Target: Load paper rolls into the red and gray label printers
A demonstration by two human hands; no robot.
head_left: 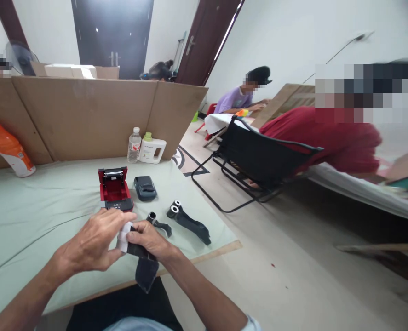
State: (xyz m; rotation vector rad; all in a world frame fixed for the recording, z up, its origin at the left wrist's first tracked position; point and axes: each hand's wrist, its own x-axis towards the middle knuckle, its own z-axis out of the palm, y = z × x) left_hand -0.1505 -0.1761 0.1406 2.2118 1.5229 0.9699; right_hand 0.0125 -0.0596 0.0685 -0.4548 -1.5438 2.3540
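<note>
My left hand (93,241) pinches a small white piece (123,239) against a black part (145,269) that my right hand (148,239) grips from above. The black part hangs down over the table's front edge. Just beyond my hands stands a red printer (114,188) with its lid open, and a dark grey printer (145,188) to its right. Two more black parts lie on the green cloth: a small one (158,224) and a longer one (188,220) with two white-ringed holes.
A cardboard screen (86,115) walls the table's far side. An orange bottle (8,147) lies at far left; a water bottle (134,145) and white jug (152,149) stand by the screen. A black folding chair (255,161) and other people sit to the right.
</note>
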